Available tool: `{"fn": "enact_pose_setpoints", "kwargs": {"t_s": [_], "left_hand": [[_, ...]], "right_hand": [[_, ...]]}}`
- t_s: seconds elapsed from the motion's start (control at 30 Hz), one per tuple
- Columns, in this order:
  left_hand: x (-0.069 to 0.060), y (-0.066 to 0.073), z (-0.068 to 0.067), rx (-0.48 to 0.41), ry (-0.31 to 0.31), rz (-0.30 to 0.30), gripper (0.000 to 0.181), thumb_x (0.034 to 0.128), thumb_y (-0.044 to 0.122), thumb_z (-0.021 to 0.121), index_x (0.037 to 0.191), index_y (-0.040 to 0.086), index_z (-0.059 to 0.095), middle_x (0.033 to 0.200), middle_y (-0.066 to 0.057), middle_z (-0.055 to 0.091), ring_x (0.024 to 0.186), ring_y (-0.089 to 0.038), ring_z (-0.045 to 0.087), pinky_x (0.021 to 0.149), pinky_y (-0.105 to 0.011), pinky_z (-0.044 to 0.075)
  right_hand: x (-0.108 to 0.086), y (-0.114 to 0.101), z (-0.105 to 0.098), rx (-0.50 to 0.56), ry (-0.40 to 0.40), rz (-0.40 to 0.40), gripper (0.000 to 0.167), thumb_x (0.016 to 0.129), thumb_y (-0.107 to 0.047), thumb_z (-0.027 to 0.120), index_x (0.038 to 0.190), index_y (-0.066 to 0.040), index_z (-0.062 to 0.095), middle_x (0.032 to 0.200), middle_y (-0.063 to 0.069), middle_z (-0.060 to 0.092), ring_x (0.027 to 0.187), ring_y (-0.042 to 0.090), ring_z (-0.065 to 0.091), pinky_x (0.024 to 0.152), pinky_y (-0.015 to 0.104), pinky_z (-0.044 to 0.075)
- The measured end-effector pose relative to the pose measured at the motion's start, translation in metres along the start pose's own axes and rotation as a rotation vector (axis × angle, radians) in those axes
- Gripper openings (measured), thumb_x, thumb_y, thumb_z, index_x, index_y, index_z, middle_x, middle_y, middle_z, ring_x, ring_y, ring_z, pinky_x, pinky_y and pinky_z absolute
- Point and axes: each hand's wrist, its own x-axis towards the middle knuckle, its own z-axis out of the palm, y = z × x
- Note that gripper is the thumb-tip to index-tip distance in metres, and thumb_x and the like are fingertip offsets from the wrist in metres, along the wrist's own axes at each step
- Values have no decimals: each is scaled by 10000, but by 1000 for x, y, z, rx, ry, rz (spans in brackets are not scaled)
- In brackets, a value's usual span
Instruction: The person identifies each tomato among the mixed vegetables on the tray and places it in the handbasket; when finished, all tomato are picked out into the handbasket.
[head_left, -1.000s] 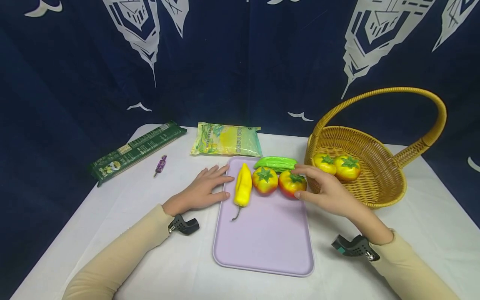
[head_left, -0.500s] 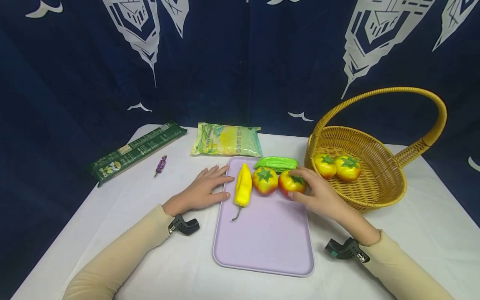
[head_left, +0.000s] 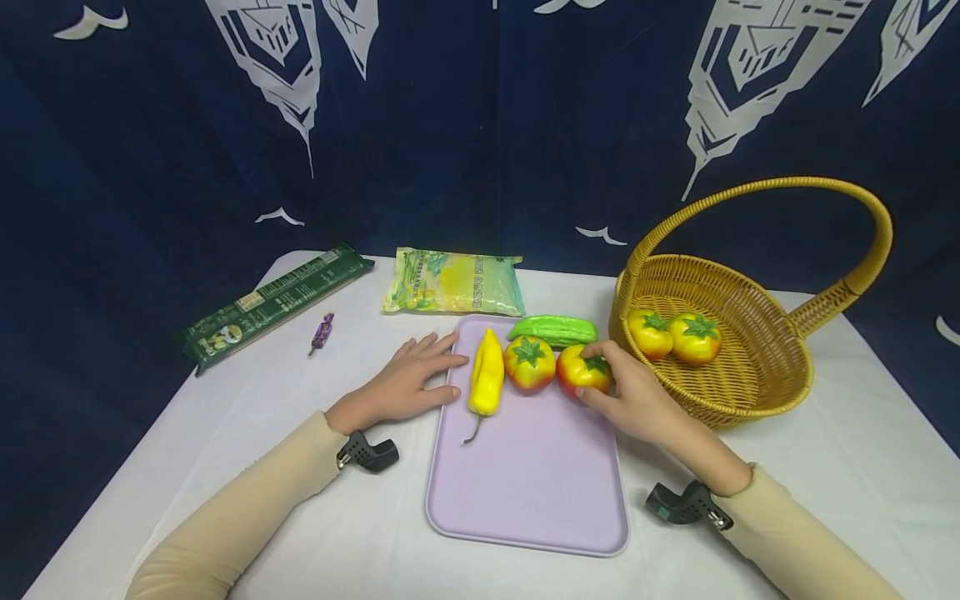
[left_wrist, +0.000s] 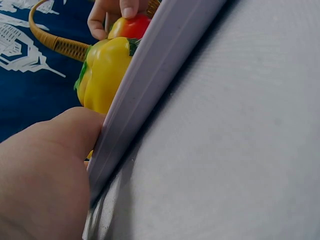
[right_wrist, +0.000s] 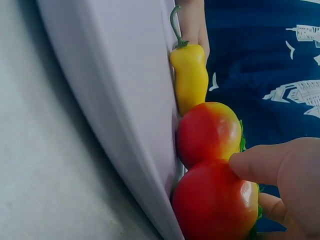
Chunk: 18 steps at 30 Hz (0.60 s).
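Note:
On the lilac tray lie a yellow pepper, a green cucumber-like vegetable and two red-yellow tomatoes. My right hand holds the right-hand tomato, its thumb at the near side and fingers over the top. In the right wrist view the thumb touches that tomato's red skin. The other tomato sits close beside it, left of it. My left hand rests at the tray's left edge with fingers spread, near the pepper; in the left wrist view its fingertips are hidden.
A wicker basket with a tall handle stands right of the tray, holding two yellow tomatoes. Behind the tray lies a green-yellow packet. A long dark green package and a purple wrapped candy lie at left.
My right hand has moved slightly left and toward me, its thumb and fingers closing in on the right-hand tomato. The left hand and the other items stay put.

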Motion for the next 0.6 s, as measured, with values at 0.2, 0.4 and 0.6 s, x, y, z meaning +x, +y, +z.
{"fn": "enact_pose_setpoints", "kwargs": {"t_s": [0.2, 0.4, 0.6], "left_hand": [[0, 0, 0, -5, 1, 1, 562, 978, 427, 595, 1471, 159, 561, 1686, -116, 285, 1567, -453, 186, 1249, -686, 102], [-1, 0, 0, -15, 8, 5, 559, 974, 418, 597, 1465, 154, 566, 1682, -119, 295, 1563, -462, 193, 1246, -691, 103], [-1, 0, 0, -22, 10, 3, 561, 974, 421, 594, 1468, 157, 563, 1684, -110, 295, 1565, -457, 193, 1246, -692, 101]], "right_hand": [[0, 1, 2, 1, 4, 19, 444, 844, -142, 794, 1195, -64, 533, 820, 64, 552, 658, 160, 426, 641, 293, 385], [-1, 0, 4, 42, -9, -3, 416, 814, -126, 811, 1151, -122, 567, 793, 41, 585, 603, 126, 414, 592, 258, 382], [-1, 0, 5, 71, 21, -76, 396, 783, -52, 772, 1144, -110, 620, 1039, 93, 691, 690, 123, 502, 622, 238, 451]]}}
